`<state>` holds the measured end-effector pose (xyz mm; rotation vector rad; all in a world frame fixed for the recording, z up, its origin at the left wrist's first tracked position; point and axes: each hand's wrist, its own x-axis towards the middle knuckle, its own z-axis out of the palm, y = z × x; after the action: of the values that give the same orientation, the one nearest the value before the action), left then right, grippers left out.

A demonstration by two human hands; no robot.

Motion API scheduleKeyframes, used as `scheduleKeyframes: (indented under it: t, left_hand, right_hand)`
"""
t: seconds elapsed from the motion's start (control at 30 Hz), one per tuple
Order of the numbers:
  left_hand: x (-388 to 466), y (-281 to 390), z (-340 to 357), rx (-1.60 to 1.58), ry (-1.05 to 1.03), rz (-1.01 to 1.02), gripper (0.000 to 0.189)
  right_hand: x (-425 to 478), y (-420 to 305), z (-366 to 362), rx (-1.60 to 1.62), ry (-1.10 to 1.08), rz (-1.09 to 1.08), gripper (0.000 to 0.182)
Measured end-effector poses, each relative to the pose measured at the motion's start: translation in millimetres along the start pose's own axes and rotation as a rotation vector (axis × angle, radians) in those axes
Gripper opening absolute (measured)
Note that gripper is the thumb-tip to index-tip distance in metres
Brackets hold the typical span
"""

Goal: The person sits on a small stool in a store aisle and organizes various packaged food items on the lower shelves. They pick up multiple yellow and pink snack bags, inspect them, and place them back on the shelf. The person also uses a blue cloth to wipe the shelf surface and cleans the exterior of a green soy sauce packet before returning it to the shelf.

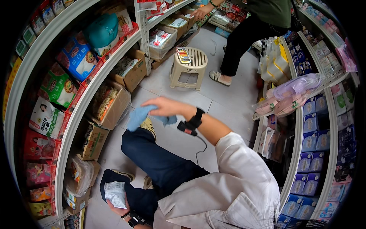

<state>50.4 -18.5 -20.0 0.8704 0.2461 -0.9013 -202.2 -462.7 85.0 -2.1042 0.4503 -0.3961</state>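
A light blue cloth [140,116] hangs from my right hand [163,106], which is held out over the floor near the left shelves, above my shoe. Down by my knee, my left hand [120,209] holds a small white plastic packet [115,194] with printing on it. Both wrists wear black straps with small devices; a cable runs from the right one. Left of my hands, the lowest shelf level holds an open carton of packaged food [107,107] wrapped in clear plastic and a cardboard box [95,141].
A beige plastic stool [190,67] with a phone [183,55] on it stands ahead. Beyond it a person [243,43] in dark trousers reaches toward the left shelf. Bagged goods [78,61] line the left shelves; tissue packs [310,134] and hanging purple slippers [297,87] are on the right.
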Motion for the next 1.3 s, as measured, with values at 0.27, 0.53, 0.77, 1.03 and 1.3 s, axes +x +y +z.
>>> scheduleKeyframes:
  t: [0.27, 0.53, 0.77, 1.03, 1.3]
  left_hand:
    - [-10, -3, 13, -0.022, 0.036, -0.001, 0.053]
    - [-16, -47, 44, -0.102, -0.289, -0.132, 0.053]
    - [-31, -64, 60, 0.059, -0.337, -0.102, 0.054]
    - [-29, -79, 52, -0.006, -0.36, -0.004, 0.06]
    - [-41, -49, 67, -0.006, -0.31, -0.185, 0.049]
  right_hand:
    - [-23, -49, 81, 0.352, 0.054, -0.047, 0.036]
    - [-38, -127, 210, 0.058, -0.201, -0.254, 0.056]
    - [-45, -124, 239, -0.103, -0.359, -0.192, 0.051]
    - [-47, -135, 234, -0.044, -0.461, -0.31, 0.042]
    - [-17, -117, 232, 0.131, -0.139, -0.199, 0.034]
